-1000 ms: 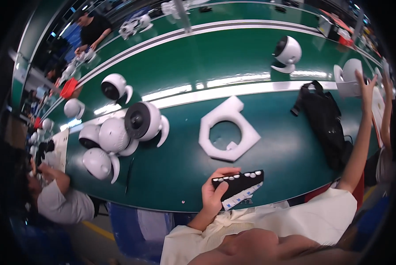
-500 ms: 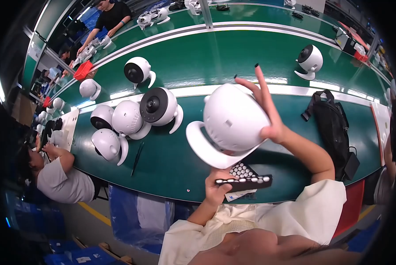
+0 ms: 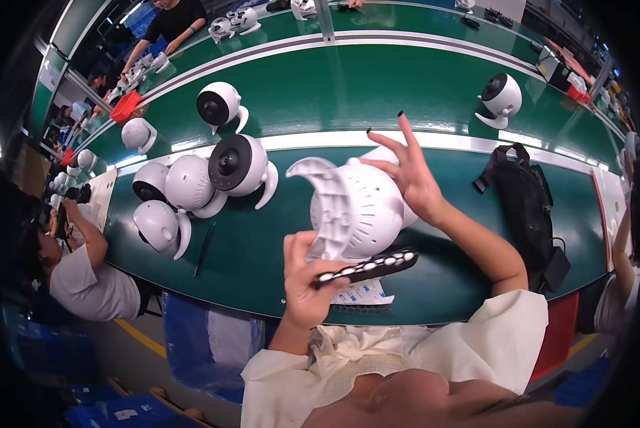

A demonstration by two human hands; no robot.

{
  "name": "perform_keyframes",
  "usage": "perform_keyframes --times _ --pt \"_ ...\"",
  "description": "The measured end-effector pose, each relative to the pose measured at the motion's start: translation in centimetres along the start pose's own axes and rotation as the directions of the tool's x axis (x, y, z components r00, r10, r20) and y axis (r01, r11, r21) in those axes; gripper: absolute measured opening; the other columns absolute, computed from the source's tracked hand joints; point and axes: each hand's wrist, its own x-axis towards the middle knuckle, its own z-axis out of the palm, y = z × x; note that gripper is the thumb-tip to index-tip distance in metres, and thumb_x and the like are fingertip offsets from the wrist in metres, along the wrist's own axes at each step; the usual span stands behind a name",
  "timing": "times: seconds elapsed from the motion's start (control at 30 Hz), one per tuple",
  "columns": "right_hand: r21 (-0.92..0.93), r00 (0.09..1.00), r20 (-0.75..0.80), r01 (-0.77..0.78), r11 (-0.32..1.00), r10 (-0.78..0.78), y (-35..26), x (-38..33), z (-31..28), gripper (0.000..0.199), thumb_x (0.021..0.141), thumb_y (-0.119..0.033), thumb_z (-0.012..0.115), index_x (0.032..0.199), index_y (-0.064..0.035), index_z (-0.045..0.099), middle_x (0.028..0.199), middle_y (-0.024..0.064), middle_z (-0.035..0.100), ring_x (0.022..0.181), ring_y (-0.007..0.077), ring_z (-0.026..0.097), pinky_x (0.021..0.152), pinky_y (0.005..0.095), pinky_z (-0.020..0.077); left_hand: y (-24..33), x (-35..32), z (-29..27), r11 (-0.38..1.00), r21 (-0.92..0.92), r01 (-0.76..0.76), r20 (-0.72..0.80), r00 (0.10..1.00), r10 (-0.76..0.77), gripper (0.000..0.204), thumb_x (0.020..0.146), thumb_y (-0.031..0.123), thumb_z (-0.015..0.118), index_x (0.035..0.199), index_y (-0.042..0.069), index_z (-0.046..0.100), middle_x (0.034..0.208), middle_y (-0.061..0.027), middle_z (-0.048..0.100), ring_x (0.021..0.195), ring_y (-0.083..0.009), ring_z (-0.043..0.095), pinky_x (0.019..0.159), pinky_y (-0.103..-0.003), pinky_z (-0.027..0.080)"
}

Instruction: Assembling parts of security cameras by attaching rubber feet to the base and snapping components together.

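- White dome camera (image 3: 359, 210) with curved bracket base, held up above the green workbench (image 3: 405, 93), base side tilted to the left, vented underside facing the viewer.
- Right hand (image 3: 413, 178) against the dome's right side, palm on it, fingers spread wide and straight, not curled round.
- Left hand (image 3: 307, 282) just below the dome, fingers closed round a black remote control (image 3: 368, 266) with white buttons; thumb up near the bracket base edge.
- White paper sheet (image 3: 366, 292) on the bench under the remote.
- Cluster of white dome cameras (image 3: 199, 189) left on the bench.
- Single white camera (image 3: 500, 96) far right.
- Black bag (image 3: 523, 203) right of the hands.
- Seated person in a grey shirt (image 3: 77, 274) at lower left.
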Motion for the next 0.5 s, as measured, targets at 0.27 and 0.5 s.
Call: perform_keyframes --times 0.27,0.5 --pt "0.033 0.972 -0.234 0.021 0.999 -0.013 -0.3 -0.1 -0.4 0.062 0.088 -0.020 0.042 0.136 -0.0099 0.004 0.127 0.0186 0.031 0.105 0.0234 0.048 0.089 0.0314 0.0390 0.4 4.2 3.0 0.942 0.273 -0.195 0.351 0.932 0.091 0.019 0.063 0.017 0.070 0.076 0.005 0.061 0.095 -0.0167 0.048 0.084 -0.0313 0.043 0.073 -0.037 0.037" --pt "0.045 0.921 -0.363 0.169 0.985 -0.142 1.1 -0.7 -0.8 0.054 0.085 -0.019 0.042 0.130 -0.0026 0.017 0.113 0.0146 0.035 0.090 0.0171 0.052 0.081 0.0274 0.0427 -0.5 5.2 3.0 0.886 0.322 -0.335 0.395 0.898 0.196 0.016 0.058 0.019 0.069 0.068 0.009 0.062 0.095 -0.0149 0.049 0.085 -0.0305 0.043 0.073 -0.037 0.037"
